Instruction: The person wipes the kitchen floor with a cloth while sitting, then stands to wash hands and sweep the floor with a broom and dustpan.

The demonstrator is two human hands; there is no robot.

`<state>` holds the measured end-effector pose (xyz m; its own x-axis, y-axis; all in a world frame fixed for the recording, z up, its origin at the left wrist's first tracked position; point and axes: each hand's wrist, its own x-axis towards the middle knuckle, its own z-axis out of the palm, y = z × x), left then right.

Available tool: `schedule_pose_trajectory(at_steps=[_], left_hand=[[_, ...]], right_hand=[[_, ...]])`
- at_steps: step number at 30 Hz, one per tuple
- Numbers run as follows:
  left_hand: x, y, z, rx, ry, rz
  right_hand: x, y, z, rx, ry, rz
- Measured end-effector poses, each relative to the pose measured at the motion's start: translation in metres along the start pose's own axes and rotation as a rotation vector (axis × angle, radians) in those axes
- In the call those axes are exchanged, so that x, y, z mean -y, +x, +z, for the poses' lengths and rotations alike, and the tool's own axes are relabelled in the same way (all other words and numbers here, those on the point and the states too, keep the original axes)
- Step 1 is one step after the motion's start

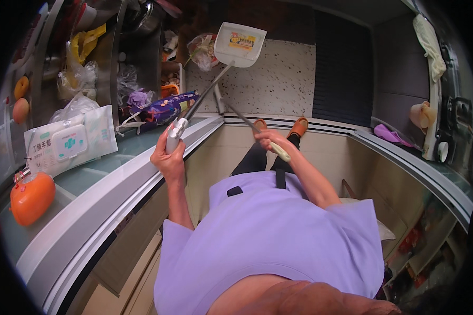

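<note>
My left hand (169,155) is wrapped around the white grip of a long-handled dustpan. Its metal shaft runs up and away to a white plastic pan (240,45), which bears a colourful printed sticker and hangs over the speckled floor. In my right hand (271,139) is the cream handle of a thin rod (242,117), which slants away to the left. At the rod's far end is a narrow pale part (219,100); what kind of head it is, I cannot tell. The two tools appear apart from each other.
A sliding-door track (287,128) crosses the floor at my orange shoes (298,126). On the left-hand glass shelf are a wipes packet (71,141), an orange case (32,199) and a purple bag (163,110). A filled plastic bag (203,51) lies beside the pan. A stove (459,118) stands at right.
</note>
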<state>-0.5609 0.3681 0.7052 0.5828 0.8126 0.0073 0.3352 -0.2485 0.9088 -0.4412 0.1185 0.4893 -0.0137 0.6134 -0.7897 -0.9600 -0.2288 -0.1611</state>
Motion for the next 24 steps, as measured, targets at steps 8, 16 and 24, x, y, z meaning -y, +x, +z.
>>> schedule_pose_trajectory(at_steps=[8,16,24], left_hand=[[-0.001,-0.005,-0.012,-0.023,0.030,-0.114],[0.000,-0.015,-0.016,-0.041,0.077,-0.128],[0.021,-0.016,0.006,-0.015,0.061,-0.061]], right_hand=[[0.052,0.089,-0.030,0.017,0.287,0.023],[0.050,-0.013,-0.117,-0.085,0.486,-0.206],[0.046,-0.088,-0.153,-0.150,0.520,-0.228]])
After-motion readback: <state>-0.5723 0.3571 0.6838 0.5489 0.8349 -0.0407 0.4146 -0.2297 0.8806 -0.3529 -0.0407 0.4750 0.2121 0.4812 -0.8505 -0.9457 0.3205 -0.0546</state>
